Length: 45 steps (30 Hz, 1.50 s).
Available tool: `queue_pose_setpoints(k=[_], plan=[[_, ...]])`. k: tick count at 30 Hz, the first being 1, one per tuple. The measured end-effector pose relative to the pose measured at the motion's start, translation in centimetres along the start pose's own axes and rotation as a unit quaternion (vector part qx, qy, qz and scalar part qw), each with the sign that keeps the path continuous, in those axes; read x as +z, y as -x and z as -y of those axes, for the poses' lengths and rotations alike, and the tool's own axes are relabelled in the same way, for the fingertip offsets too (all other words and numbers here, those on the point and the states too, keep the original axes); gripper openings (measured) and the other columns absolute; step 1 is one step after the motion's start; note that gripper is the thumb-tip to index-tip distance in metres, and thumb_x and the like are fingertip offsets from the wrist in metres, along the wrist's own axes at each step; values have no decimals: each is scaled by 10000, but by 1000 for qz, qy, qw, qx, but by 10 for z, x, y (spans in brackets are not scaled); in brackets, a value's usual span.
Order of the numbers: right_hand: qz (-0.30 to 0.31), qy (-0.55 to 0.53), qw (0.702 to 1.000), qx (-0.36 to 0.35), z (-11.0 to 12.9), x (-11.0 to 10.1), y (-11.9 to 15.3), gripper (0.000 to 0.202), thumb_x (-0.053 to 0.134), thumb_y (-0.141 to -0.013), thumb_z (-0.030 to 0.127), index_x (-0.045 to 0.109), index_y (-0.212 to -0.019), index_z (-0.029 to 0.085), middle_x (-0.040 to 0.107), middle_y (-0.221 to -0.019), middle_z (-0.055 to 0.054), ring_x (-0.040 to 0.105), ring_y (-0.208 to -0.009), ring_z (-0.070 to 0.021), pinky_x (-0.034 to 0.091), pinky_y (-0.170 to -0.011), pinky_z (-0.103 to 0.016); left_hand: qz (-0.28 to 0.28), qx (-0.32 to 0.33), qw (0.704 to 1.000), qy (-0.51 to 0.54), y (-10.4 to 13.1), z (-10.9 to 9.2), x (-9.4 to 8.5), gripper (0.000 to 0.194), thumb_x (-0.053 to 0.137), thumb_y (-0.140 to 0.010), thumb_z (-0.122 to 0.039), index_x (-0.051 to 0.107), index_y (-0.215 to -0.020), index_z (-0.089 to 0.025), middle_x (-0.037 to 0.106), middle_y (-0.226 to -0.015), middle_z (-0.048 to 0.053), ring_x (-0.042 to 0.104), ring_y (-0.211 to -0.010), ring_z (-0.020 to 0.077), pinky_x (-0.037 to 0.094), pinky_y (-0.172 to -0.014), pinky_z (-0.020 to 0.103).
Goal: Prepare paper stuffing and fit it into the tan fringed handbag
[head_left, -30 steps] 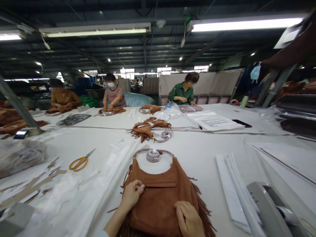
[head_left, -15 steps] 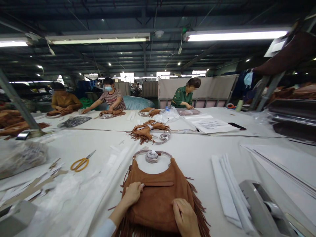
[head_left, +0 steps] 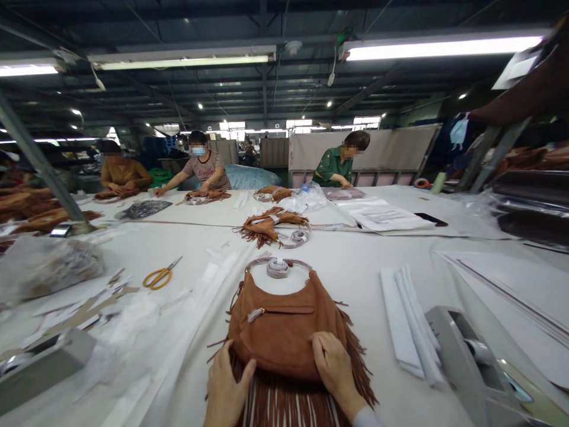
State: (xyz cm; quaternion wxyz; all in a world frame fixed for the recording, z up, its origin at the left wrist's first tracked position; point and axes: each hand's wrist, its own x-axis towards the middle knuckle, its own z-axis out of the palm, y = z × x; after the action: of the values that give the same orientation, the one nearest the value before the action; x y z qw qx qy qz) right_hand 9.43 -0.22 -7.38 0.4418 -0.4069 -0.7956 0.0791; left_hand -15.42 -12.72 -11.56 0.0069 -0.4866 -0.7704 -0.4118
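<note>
A brown suede handbag (head_left: 284,338) with long fringe lies flat on the white table, its looped handle pointing away from me. My left hand (head_left: 229,379) is at the bag's lower left edge, thumb and fingers spread apart. On the lower right of the bag, my right hand (head_left: 334,365) has its fingers curled against the suede, seeming to grip it. A zipper pocket (head_left: 288,309) crosses the front, with a wrapped pull (head_left: 255,315) at its left end. Inside the handle loop sits a coiled wrapped strap (head_left: 277,268).
Yellow-handled scissors (head_left: 160,275) and paper scraps lie left. Folded white sheets (head_left: 402,326) and a grey tape dispenser (head_left: 471,356) stand right; another dispenser (head_left: 48,365) is at left. Beyond is a second fringed bag (head_left: 271,226). Several co-workers, one in green (head_left: 333,169), work across the table.
My left hand has left the zipper pull and moved down to the bag's lower left edge, opening. My right hand stays on the lower right. The camera view has shifted slightly.
</note>
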Motion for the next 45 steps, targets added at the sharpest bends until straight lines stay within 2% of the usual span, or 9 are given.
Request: queue_pose_setpoints(k=[3,6,11,15,21,25,29,37,45], plan=[[14,-8,1000,1,1,-2,-5,360,355,-960,271,605,-711,201,656,-717,-42,605,-710,-189,466,-687,-314,26,87,992,-91,40,6,3,632,536,-828,-428,394,-1360,-119,492,-1344,189,475,-1220,336,434,-963,503],[-4,-20,1000,0,1,-17,3,295,374,-962,277,633,-860,182,683,-861,-71,625,-833,-195,495,-782,-331,45,148,979,-132,58,15,-5,438,456,-885,-307,481,-1299,-168,499,-1346,150,505,-1165,303,468,-912,478],[-19,-33,998,-42,10,-56,60,221,463,-933,205,594,-1111,191,672,-940,-75,638,-875,-191,523,-806,-334,24,218,966,-137,73,31,-31,351,451,-885,-224,549,-1219,-179,531,-1292,139,532,-1087,264,504,-843,419],[83,-56,993,-67,24,-58,97,295,416,-922,125,580,-1155,203,664,-949,-70,652,-881,-177,555,-785,-301,8,267,953,-141,78,-1,-47,360,472,-874,-166,570,-1216,-219,546,-1272,119,517,-1087,264,473,-880,439],[176,-52,982,-51,43,-36,84,340,368,-908,92,592,-1145,189,614,-1099,-102,610,-1020,-196,539,-887,-355,82,334,933,-110,29,-78,-42,436,462,-914,-204,487,-1343,-278,457,-1414,103,426,-1236,287,341,-1024,493],[185,-8,981,-54,40,-23,80,371,380,-885,76,590,-1166,195,617,-1087,-99,601,-1004,-216,538,-884,-399,214,320,918,-92,-20,-94,-31,394,452,-936,-263,510,-1323,-314,509,-1380,74,385,-1297,294,278,-1053,511],[188,33,980,-58,33,-16,79,424,371,-861,49,546,-1227,172,599,-1114,-115,579,-1011,-230,528,-888,-417,302,243,920,-56,-57,-100,-19,329,456,-939,-372,603,-1221,-290,651,-1171,84,554,-1118,243,388,-955,385],[258,124,953,-99,32,-18,62,526,390,-817,4,529,-1286,197,588,-1000,-84,570,-904,-209,513,-819,-335,303,202,931,-28,-75,-95,-1,358,432,-934,-453,717,-940,-237,717,-932,86,648,-914,214,458,-832,300],[254,180,934,-172,35,-19,60,532,464,-819,-1,559,-1258,283,573,-959,-64,536,-850,-209,466,-761,-323,207,197,958,31,-65,-92,-16,317,404,-950,-338,674,-1052,-207,684,-1028,80,610,-966,199,450,-927,355]])
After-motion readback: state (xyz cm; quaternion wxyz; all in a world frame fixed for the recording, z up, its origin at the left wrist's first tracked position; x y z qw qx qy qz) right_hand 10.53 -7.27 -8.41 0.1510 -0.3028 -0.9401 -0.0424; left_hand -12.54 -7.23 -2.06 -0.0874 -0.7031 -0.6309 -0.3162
